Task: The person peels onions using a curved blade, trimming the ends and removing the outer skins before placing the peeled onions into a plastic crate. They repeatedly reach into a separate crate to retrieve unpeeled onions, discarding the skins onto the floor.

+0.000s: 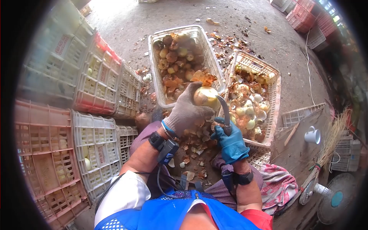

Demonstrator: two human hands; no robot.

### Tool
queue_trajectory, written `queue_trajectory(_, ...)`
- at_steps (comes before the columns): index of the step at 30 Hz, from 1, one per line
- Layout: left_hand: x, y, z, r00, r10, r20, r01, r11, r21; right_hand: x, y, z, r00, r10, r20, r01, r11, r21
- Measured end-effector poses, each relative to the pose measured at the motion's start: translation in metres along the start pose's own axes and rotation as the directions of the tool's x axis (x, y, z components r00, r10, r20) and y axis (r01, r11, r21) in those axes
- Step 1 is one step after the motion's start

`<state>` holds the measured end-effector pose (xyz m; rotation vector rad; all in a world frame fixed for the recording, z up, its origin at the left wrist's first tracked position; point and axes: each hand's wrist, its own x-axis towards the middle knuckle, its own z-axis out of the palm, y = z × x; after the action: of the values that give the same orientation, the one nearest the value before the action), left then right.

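My left hand (186, 111), in a greyish knit glove, grips a large pale onion (206, 97) over the near end of a crate. In a blue rubber glove, my right hand (231, 142) is closed round the handle of a curved knife (223, 108). Its hooked blade arches up to the onion's right side. Beyond my hands, a white crate (152, 82) holds brown onions (171, 57) and loose orange skins (205, 78). On the right, a second crate (274, 115) contains peeled onion pieces and skins (245, 103).
Stacked crates (97, 138) wall the left side. At right are a white mug (312, 135) on a board, a straw broom (326, 142), a fan (336, 199) and a pink-white cloth (278, 186). Onion scraps (191, 149) litter the floor between my knees.
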<state>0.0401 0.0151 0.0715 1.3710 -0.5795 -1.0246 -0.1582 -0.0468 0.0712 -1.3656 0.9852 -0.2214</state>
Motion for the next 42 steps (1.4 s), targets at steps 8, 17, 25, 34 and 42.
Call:
queue_trajectory(8, 0.020, -0.021, -0.020, 0.973, 0.230, 0.014, -0.177, 0.784, -0.595, 0.016, 0.043, -0.003, 0.944, -0.317, -0.087, 0.219, 0.804, -0.553)
queue_trajectory(17, 0.008, -0.016, -0.008, 0.992, 0.112, 0.053, -0.082, 0.912, -0.402, 0.024, 0.006, 0.001, 0.818, -0.535, -0.210, 0.389, 0.785, -0.482)
queue_trajectory(25, 0.005, -0.007, 0.007, 0.994, 0.087, -0.062, -0.097, 0.980, -0.176, 0.021, 0.004, -0.005, 0.751, -0.613, -0.245, 0.312, 0.657, -0.686)
queue_trajectory(34, 0.003, 0.007, 0.020, 0.991, 0.103, -0.082, -0.105, 0.994, -0.015, 0.039, 0.023, -0.011, 0.843, -0.475, -0.251, 0.290, 0.796, -0.532)
queue_trajectory(42, 0.000, 0.010, 0.025, 0.995, 0.064, -0.075, -0.051, 0.986, 0.160, 0.034, 0.011, -0.023, 0.684, -0.685, -0.251, 0.274, 0.561, -0.781)
